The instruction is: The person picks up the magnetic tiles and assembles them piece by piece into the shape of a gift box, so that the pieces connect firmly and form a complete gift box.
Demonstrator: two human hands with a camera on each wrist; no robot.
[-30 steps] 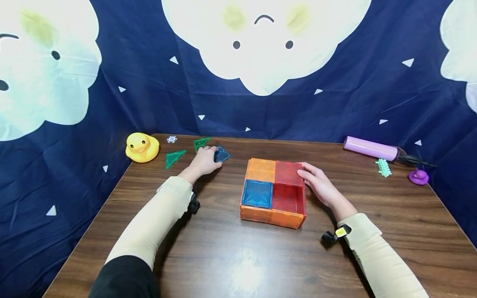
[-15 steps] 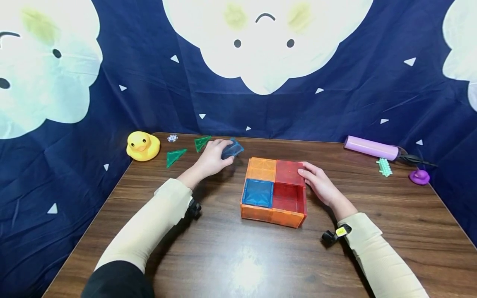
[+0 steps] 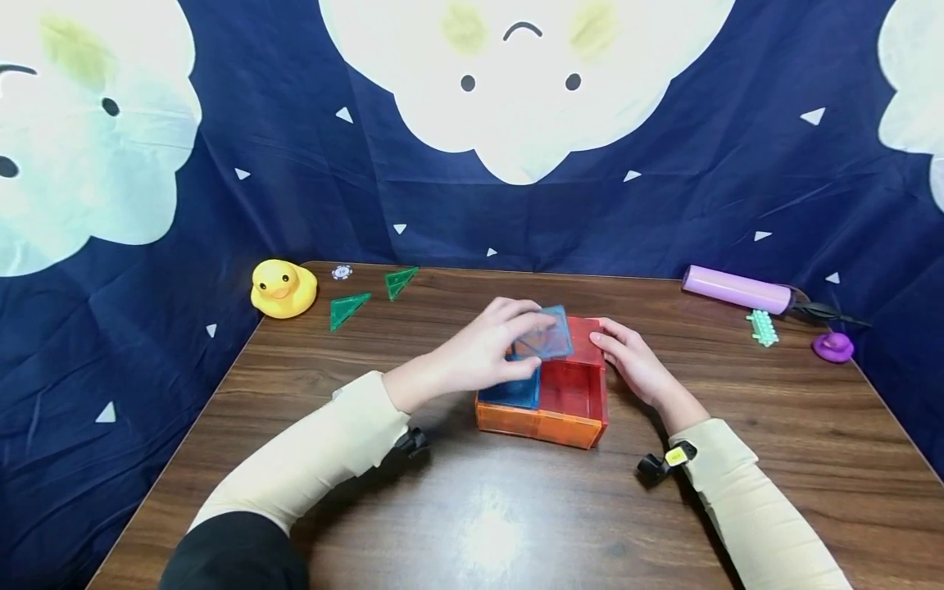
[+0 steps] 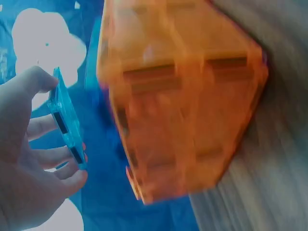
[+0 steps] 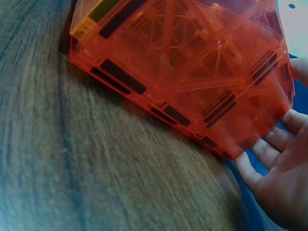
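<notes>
Between thumb and fingers my left hand [image 3: 483,348] pinches a clear blue square magnetic tile [image 3: 549,334], tilted above the box. The left wrist view shows that tile [image 4: 67,118] edge-on, apart from the box. A low box of magnetic tiles [image 3: 542,426] with orange and red walls stands on the table. A blue tile [image 3: 519,393] covers its front left quarter and a red tile [image 3: 587,340] its back right; the front right quarter is uncovered. The back left quarter is mostly hidden by my left hand. My right hand [image 3: 637,369] grips the box's back right corner, thumb on top.
Two green triangular tiles [image 3: 349,310] lie at the back left, near a yellow rubber duck [image 3: 283,289] and a poker chip [image 3: 342,272]. At the back right are a lilac cylinder [image 3: 737,290] with a black cord, a mint-green piece [image 3: 763,328] and a purple duck [image 3: 833,347].
My left hand has picked up the blue tile from beside the green triangles and carried it right, over the box. The right hand has stayed on the box's corner.
</notes>
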